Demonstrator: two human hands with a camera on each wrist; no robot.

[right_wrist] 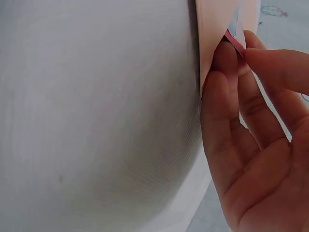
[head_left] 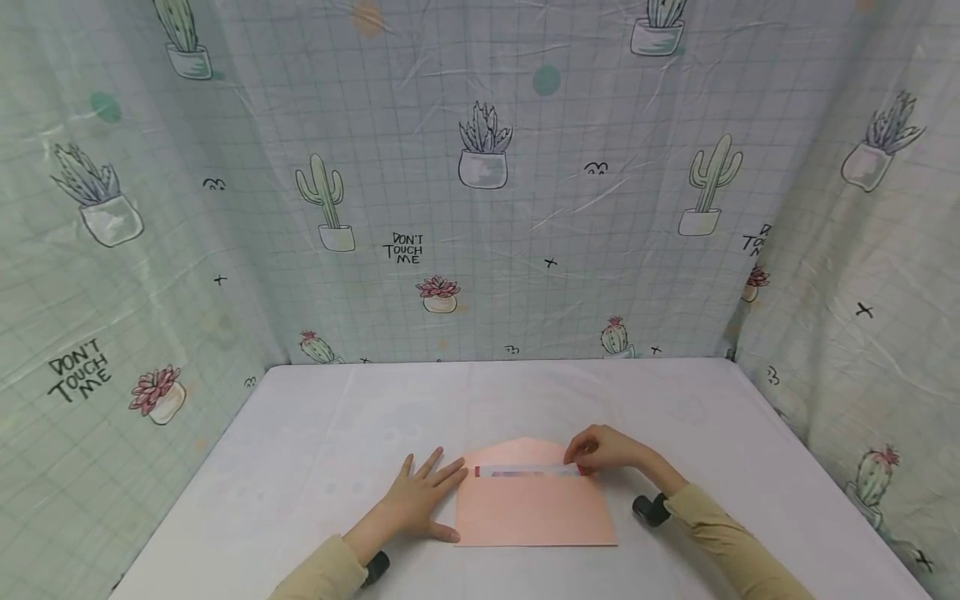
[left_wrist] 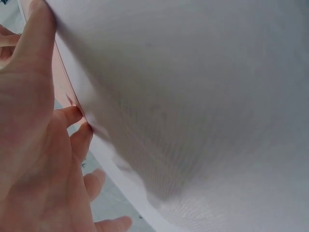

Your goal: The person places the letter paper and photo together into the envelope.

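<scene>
Head view: I look down at two hands working on a pink envelope that lies flat on a white tabletop, close to the near edge.
Left hand: my left hand (head_left: pixel 420 500) lies flat with its fingers spread and straight, pressing on the tabletop at the envelope's left edge, fingertips touching the paper. It grips nothing.
Envelope: the pink envelope (head_left: pixel 534 510) sits between the two hands, flap side up, with its pointed flap (head_left: pixel 529 447) open and pointing away from me.
Strip: a pale strip (head_left: pixel 525 472) with a reddish edge runs across the envelope just below the flap fold. I judge it to be the backing of the adhesive band.
Right hand: my right hand (head_left: pixel 602 450) has its fingers curled at the strip's right end. In the right wrist view the thumb and fingers (right_wrist: pixel 227 82) pinch a thin red-edged corner (right_wrist: pixel 235 39) of it, lifted slightly off the pink paper.
Left wrist view: I see the palm, the fingers and a thin pink paper edge (left_wrist: pixel 67 92) against the white surface; little else can be made out.
Progress: as I judge it, the envelope is laid out and held steady, and peeling has only begun at the right end. Almost the whole strip is still in place, and the flap is not yet folded down.
Backdrop: behind the tabletop hangs a pale cloth (head_left: pixel 480 208) printed with cacti.
</scene>
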